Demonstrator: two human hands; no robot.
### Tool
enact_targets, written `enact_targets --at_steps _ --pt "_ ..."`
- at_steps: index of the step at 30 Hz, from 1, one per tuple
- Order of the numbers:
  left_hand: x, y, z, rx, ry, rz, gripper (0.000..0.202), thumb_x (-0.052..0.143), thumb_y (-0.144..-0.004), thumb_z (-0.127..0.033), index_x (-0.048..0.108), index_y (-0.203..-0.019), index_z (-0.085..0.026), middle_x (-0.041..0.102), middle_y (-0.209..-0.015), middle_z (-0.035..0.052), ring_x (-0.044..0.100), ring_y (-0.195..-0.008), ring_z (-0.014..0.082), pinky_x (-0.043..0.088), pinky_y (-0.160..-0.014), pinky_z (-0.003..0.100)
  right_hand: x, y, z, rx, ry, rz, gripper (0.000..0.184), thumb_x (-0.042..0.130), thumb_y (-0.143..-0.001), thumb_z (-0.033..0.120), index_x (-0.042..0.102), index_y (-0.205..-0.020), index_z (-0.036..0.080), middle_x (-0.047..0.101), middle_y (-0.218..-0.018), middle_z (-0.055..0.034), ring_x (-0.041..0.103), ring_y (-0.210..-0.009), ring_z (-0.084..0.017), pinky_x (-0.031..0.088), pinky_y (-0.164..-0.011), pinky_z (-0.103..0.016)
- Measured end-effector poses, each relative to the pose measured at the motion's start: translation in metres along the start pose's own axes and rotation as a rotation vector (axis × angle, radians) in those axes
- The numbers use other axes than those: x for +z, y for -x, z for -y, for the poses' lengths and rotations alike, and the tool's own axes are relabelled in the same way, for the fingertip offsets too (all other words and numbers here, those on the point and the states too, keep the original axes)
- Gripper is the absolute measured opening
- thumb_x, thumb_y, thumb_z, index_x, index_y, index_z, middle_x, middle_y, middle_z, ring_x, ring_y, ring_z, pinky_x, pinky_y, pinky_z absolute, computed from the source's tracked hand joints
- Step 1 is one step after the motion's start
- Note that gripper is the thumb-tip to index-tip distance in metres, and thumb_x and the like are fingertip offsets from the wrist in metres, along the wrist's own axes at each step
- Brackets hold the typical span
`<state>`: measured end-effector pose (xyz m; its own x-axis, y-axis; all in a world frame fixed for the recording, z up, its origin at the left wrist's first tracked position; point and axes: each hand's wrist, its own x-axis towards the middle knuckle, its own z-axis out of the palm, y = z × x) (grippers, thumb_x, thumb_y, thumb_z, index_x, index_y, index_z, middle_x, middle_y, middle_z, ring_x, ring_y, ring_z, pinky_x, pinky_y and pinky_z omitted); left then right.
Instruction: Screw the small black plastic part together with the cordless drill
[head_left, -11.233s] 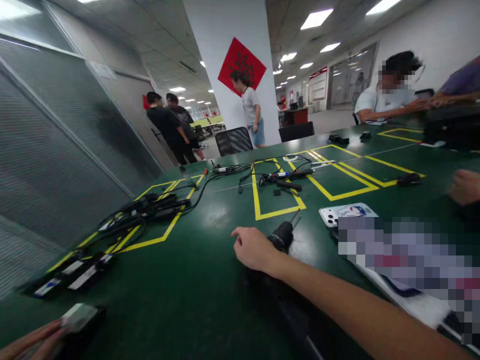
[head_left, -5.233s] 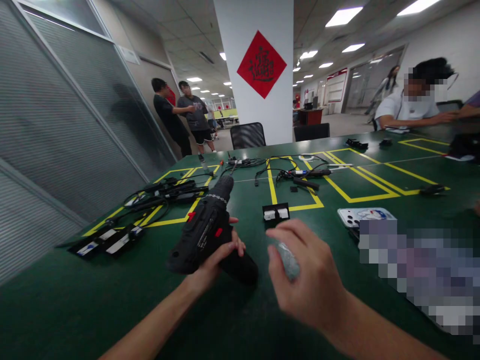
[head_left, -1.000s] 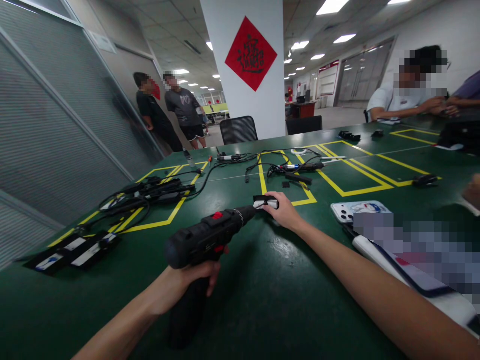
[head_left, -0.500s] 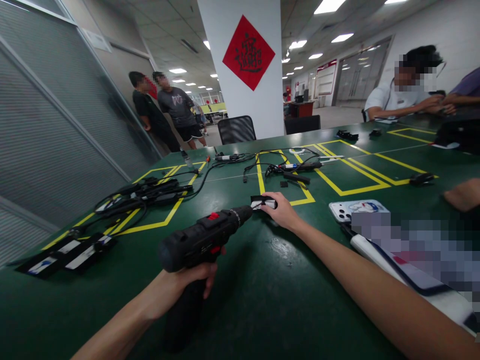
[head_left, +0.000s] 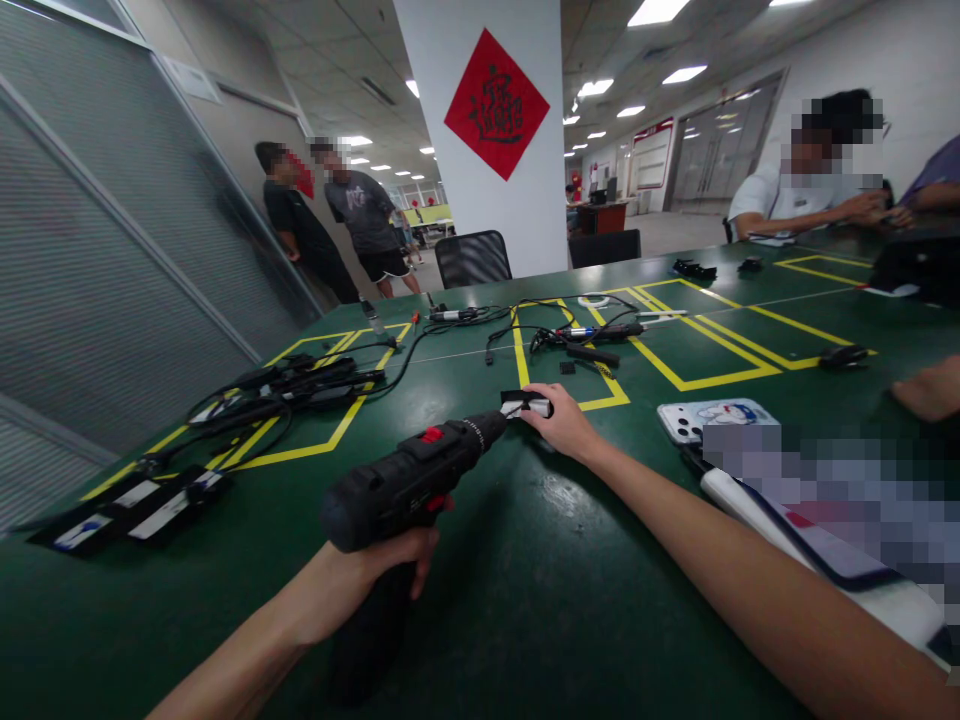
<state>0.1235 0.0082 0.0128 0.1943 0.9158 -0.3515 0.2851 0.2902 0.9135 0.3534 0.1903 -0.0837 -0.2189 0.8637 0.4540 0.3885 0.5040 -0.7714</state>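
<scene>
My left hand (head_left: 394, 553) is wrapped round the handle of a black cordless drill (head_left: 412, 468) with red buttons. The drill lies level in the air, its chuck pointing away and to the right. Its bit reaches a small black-and-white block (head_left: 513, 405) on the green table. Fingers and thumb of my right hand (head_left: 559, 420) close round that block from the right. The block's far side is partly covered by my fingers, and whether the bit is inside it or only against it I cannot tell.
Black cables (head_left: 300, 380) lie bundled on the left, near flat black-and-white pieces (head_left: 161, 510). Beyond my right hand are a screwdriver-like tool (head_left: 600, 332) and yellow tape outlines (head_left: 517, 350). At right lie a phone (head_left: 720, 415) and another person's hand (head_left: 930, 390). A person in white (head_left: 780, 195) sits farther back.
The drill's rear end has shifted slightly right and down with my left hand. My right hand stays on the block.
</scene>
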Motion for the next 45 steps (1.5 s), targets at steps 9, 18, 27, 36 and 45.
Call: enact_targets --at_steps 9,18,27,36,45 --pt "0.006 0.001 -0.006 0.041 -0.077 -0.025 0.028 0.061 -0.078 -0.029 0.051 -0.099 -0.015 0.06 -0.064 -0.0014 0.056 -0.056 0.0165 0.045 -0.057 0.031 -0.003 0.0 0.001 -0.028 0.006 0.012 0.039 0.065 -0.076 0.029 0.06 -0.115 0.024 0.054 -0.102 -0.0039 0.057 -0.093 -0.016 0.043 -0.091 -0.032" --pt "0.003 0.0 -0.005 0.075 -0.051 0.032 0.026 0.057 -0.08 -0.03 0.052 -0.1 -0.015 0.06 -0.072 0.0003 0.056 -0.056 0.0153 0.045 -0.057 0.03 -0.005 -0.003 -0.001 -0.031 -0.006 0.035 0.039 0.067 -0.075 0.03 0.06 -0.114 0.024 0.054 -0.104 -0.0039 0.057 -0.094 -0.016 0.043 -0.091 -0.031" --pt "0.013 0.007 -0.017 0.096 -0.089 -0.011 0.019 0.055 -0.079 -0.024 0.055 -0.096 -0.015 0.055 -0.055 -0.0041 0.052 -0.05 0.0138 0.04 -0.052 0.025 -0.001 -0.008 -0.008 -0.059 -0.021 0.055 0.042 0.066 -0.074 0.028 0.058 -0.116 0.023 0.054 -0.108 -0.0044 0.056 -0.099 -0.017 0.042 -0.094 -0.032" --pt "0.008 0.005 -0.012 0.081 -0.051 -0.023 0.021 0.059 -0.078 -0.026 0.053 -0.095 -0.015 0.056 -0.083 0.001 0.054 -0.056 0.0124 0.046 -0.054 0.028 0.005 -0.016 -0.006 -0.049 -0.015 0.1 0.042 0.066 -0.074 0.027 0.057 -0.115 0.025 0.055 -0.11 -0.003 0.055 -0.099 -0.017 0.041 -0.093 -0.033" --pt "0.005 0.006 -0.011 0.062 -0.09 -0.004 0.014 0.056 -0.081 -0.023 0.053 -0.09 -0.014 0.054 -0.071 -0.0018 0.053 -0.056 0.0123 0.045 -0.058 0.029 0.004 -0.016 -0.006 -0.041 -0.04 0.116 0.041 0.066 -0.073 0.027 0.059 -0.113 0.024 0.058 -0.111 -0.0034 0.056 -0.1 -0.018 0.042 -0.092 -0.034"
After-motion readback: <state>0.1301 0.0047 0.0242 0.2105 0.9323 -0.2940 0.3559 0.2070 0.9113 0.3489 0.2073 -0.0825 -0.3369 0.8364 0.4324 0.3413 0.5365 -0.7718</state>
